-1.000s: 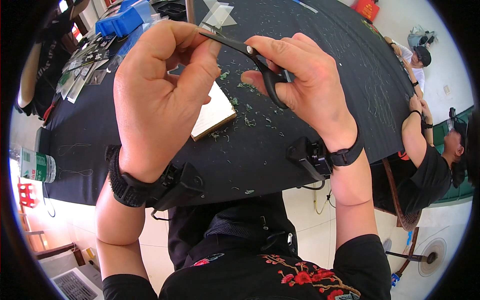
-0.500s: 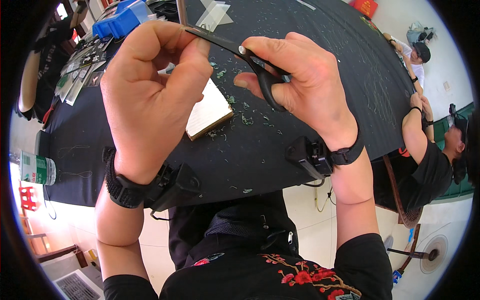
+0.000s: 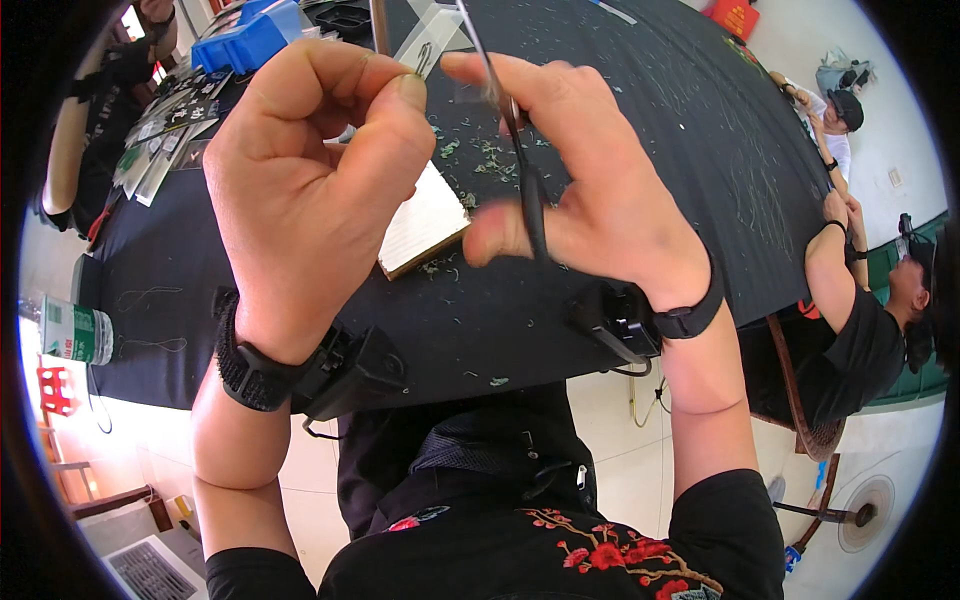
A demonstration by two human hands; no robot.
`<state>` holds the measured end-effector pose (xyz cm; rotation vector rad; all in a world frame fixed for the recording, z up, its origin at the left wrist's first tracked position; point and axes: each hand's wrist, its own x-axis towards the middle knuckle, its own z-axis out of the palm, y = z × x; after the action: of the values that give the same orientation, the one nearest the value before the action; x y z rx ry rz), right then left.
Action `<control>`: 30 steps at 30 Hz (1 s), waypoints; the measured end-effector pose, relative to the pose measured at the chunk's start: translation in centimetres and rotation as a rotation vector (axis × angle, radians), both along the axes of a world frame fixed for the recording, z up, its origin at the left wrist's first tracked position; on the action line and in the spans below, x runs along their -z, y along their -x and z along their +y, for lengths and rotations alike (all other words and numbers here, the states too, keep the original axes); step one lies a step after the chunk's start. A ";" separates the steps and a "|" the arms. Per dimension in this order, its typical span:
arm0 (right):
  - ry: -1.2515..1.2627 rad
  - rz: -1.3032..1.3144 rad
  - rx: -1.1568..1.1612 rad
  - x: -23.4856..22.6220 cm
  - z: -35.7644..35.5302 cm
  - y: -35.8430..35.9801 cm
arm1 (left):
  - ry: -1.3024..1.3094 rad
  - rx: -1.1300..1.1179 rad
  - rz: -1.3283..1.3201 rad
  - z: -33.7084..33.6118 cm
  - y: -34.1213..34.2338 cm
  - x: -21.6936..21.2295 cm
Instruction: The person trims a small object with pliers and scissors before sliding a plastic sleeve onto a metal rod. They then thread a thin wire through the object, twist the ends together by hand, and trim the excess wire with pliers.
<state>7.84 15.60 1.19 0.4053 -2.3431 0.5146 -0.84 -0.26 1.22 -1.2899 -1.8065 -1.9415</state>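
My left hand (image 3: pixel 310 190) is closed in a pinch, thumb tip against the forefinger. Just past those fingertips pokes a small thin dark looped piece (image 3: pixel 424 57), too fine to name. In my right hand (image 3: pixel 620 180) is a pair of black-handled scissors (image 3: pixel 532 190), blurred by motion, the fingers in the handle loops and the blades pointing up and away, apart from the left hand. Partly behind the left hand, a white-topped block (image 3: pixel 425 222) with brown sides lies on the black-covered table (image 3: pixel 640 150). Green curly clippings (image 3: pixel 495 158) are strewn beside it.
Clear plastic sheets (image 3: pixel 430 30) lie beyond my hands. A blue bin (image 3: pixel 245 40) and packets (image 3: pixel 165 140) are at far left, a large plastic bottle (image 3: pixel 78 332) by the left edge. Loose threads (image 3: pixel 745 175) lie rightward. Other people work at both sides.
The scissors have swung upright, away from the left fingertips, and my right thumb and fingers have spread. The left hand keeps its pinch and has barely moved.
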 end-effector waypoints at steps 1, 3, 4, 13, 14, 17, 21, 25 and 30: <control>-0.021 0.023 0.014 0.0 0.0 0.0 | 0.003 -0.005 0.001 0.0 0.0 0.0; -0.089 0.043 0.021 0.0 0.2 0.1 | 0.010 0.002 -0.016 -0.1 -0.1 0.0; -0.129 0.053 0.027 0.0 0.3 0.2 | 0.013 0.007 -0.025 -0.1 -0.2 0.0; -0.183 0.082 0.139 0.3 0.7 0.4 | 0.100 -0.029 0.044 -0.1 -0.4 0.2; -0.178 0.089 0.134 0.3 0.7 0.4 | 0.124 -0.038 0.056 -0.2 -0.5 0.1; -0.178 0.100 0.122 0.4 0.6 0.5 | 0.173 -0.054 0.071 -0.3 -0.5 0.1; -0.173 0.106 0.094 0.4 0.6 0.5 | 0.185 -0.054 0.061 -0.3 -0.5 0.1; -0.184 0.114 0.110 0.4 0.6 0.5 | 0.187 -0.054 0.092 -0.3 -0.5 0.1; -0.184 0.133 0.107 0.4 0.6 0.5 | 0.194 -0.053 0.106 -0.3 -0.5 0.1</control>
<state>7.38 16.23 0.79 0.3843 -2.2754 0.2154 -0.37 -0.58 1.15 -1.3593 -1.9934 -1.6717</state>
